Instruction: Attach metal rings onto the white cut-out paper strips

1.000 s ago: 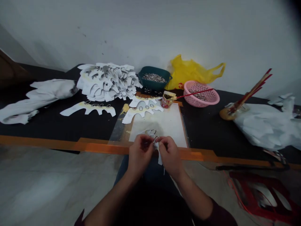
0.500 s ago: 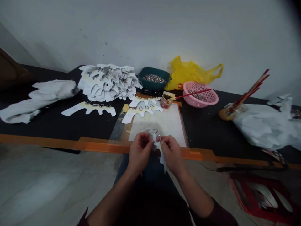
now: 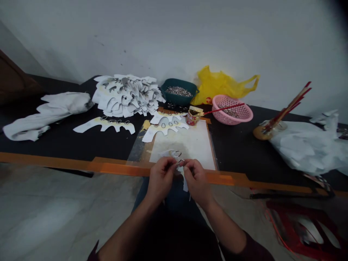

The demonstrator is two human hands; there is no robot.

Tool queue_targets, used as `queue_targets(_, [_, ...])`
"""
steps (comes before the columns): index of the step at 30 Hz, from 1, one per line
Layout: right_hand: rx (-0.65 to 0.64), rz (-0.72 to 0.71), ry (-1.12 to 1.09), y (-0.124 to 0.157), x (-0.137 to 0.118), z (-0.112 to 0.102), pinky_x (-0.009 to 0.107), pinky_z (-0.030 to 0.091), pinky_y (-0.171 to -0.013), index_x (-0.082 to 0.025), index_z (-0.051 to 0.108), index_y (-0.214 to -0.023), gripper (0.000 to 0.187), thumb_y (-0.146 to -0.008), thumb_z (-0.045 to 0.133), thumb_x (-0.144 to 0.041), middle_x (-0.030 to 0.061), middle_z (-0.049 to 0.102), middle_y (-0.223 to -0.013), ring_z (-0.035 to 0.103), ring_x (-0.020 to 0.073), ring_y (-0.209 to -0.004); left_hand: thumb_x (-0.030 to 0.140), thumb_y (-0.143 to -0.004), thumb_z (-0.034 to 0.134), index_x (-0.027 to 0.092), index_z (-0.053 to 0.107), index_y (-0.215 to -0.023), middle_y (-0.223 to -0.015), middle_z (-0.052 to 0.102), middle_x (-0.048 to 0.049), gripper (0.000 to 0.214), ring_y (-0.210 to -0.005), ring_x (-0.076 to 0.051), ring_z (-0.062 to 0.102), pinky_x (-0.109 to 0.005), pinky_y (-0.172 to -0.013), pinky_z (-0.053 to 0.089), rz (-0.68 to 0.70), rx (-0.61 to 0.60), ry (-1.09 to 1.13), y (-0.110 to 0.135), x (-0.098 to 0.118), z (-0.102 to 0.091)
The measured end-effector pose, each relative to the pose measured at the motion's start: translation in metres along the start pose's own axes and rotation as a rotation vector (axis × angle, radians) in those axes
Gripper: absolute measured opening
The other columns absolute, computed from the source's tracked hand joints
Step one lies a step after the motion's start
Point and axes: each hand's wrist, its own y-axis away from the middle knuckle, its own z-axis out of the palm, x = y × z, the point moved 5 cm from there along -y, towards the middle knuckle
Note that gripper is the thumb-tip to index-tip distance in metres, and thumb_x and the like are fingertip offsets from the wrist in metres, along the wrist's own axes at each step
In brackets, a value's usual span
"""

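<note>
Close to the table's front edge, my left hand [image 3: 162, 174] and my right hand [image 3: 196, 178] pinch a white scalloped fabric piece [image 3: 185, 184] between them. A metal ring [image 3: 181, 161] shows at the fingertips of both hands, and another ring [image 3: 178, 153] stands out from the piece just beyond. The fingers cover much of the fabric. Past my hands, a white sheet [image 3: 190, 145] lies on the board, with a similar scalloped piece [image 3: 163, 127] bearing several rings at its far end. One more such piece [image 3: 106, 125] rests to the left.
Behind stand a pile of white pieces [image 3: 125, 98], a green basket [image 3: 178, 98] of metal rings, a glue cup [image 3: 193, 117] with a red brush and a pink basket [image 3: 231, 117]. A jar of brushes [image 3: 263, 131] and a white plastic bag [image 3: 304, 145] are at right.
My fingertips have come closer together around the nearer ring. The fabric piece has shifted slightly, with its far part leaning toward the sheet.
</note>
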Motion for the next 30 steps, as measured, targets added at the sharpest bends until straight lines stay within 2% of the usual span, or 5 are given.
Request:
queue_targets(6, [-0.041, -0.055, -0.059, 0.003, -0.006, -0.001, 0.029, 0.043, -0.079, -0.02, 0.046, -0.074, 0.009, -0.083, 0.046, -0.021, 0.0046, 0.057, -0.096, 0.054, 0.0152, -0.091, 0.018, -0.078, 0.053, 0.018, 0.06, -0.075, -0.087, 0.049, -0.0026, 0.008, -0.081, -0.014, 0.052, -0.026, -0.068, 0.043, 0.136, 0.047, -0.175, 0.001, 0.016, -0.01])
queue_targets(11, [-0.063, -0.033, -0.121, 0.005, -0.006, -0.001, 0.03, 0.043, -0.079, -0.021, 0.046, -0.074, 0.009, -0.083, 0.047, -0.021, 0.0043, 0.058, -0.095, 0.054, 0.015, -0.091, 0.013, -0.075, 0.056, 0.019, 0.062, -0.073, -0.085, 0.049, -0.0025, 0.009, -0.086, -0.016, 0.05, -0.031, -0.078, 0.04, 0.213, 0.07, -0.292, -0.002, 0.026, -0.014])
queue_targets(23, [-0.22, -0.034, -0.157, 0.003, 0.004, -0.005, 0.029, 0.042, -0.076, -0.021, 0.045, -0.072, 0.01, -0.081, 0.049, -0.021, 0.0029, 0.057, -0.091, 0.054, 0.0145, -0.087, 0.014, -0.068, 0.062, 0.018, 0.056, -0.073, -0.089, 0.048, -0.0027, 0.009, -0.09, -0.018, 0.05, -0.033, -0.081, 0.041, 0.121, 0.069, -0.334, -0.003, 0.02, -0.018])
queue_targets(27, [-0.255, -0.055, -0.127, 0.001, 0.002, -0.009, 0.03, 0.042, -0.078, -0.021, 0.045, -0.073, 0.01, -0.082, 0.049, -0.023, 0.0036, 0.057, -0.09, 0.054, 0.0152, -0.088, 0.013, -0.064, 0.065, 0.02, 0.051, -0.103, -0.112, 0.048, -0.0076, 0.042, -0.109, -0.024, 0.042, -0.04, -0.093, 0.034, 0.326, 0.139, -0.514, -0.005, 0.035, -0.021])
queue_targets(30, [-0.255, -0.067, -0.118, 0.0, 0.0, -0.01, 0.031, 0.043, -0.078, -0.021, 0.045, -0.072, 0.011, -0.082, 0.049, -0.024, 0.0039, 0.058, -0.09, 0.055, 0.0155, -0.087, 0.009, -0.069, 0.057, 0.022, 0.047, -0.11, -0.101, 0.059, -0.004, 0.045, -0.107, -0.023, 0.047, -0.043, -0.093, 0.029, 0.486, -0.044, -0.603, -0.006, 0.04, -0.014])
